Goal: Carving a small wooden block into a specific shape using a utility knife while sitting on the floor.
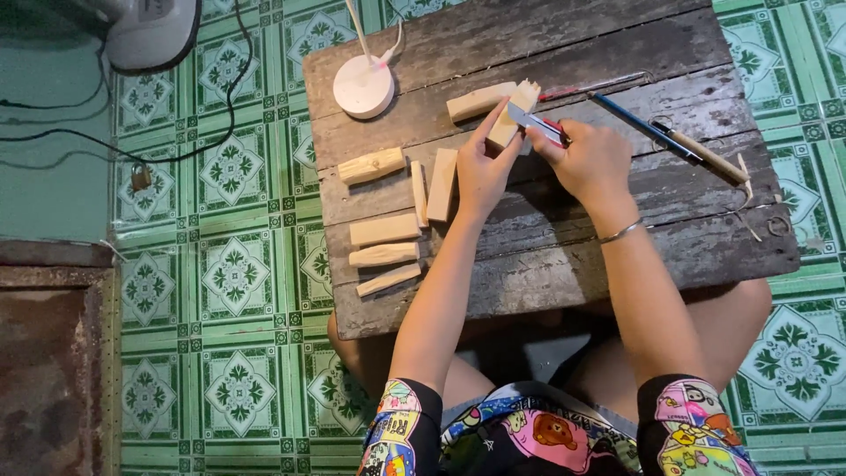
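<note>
Two hands (538, 163) on wood block (511, 119), knife (535, 122).

Fan (150, 31) cut off by top edge; knife (539, 125) handle hidden in right hand (589, 163).

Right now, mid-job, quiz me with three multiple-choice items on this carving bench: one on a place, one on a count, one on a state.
1. Where is the round white lamp base?
A. On the floor
B. On the wooden board's far left part
C. In the person's lap

2. How many wood pieces form the near-left stack?
A. Three
B. One
C. Six

3. What is the right hand doing?
A. Resting empty
B. Holding a knife to the wood block in the left hand
C. Holding the paintbrush

Answers: 1 B, it stands on the planks. 2 A, three lie side by side. 3 B, the blade meets the block.
</note>
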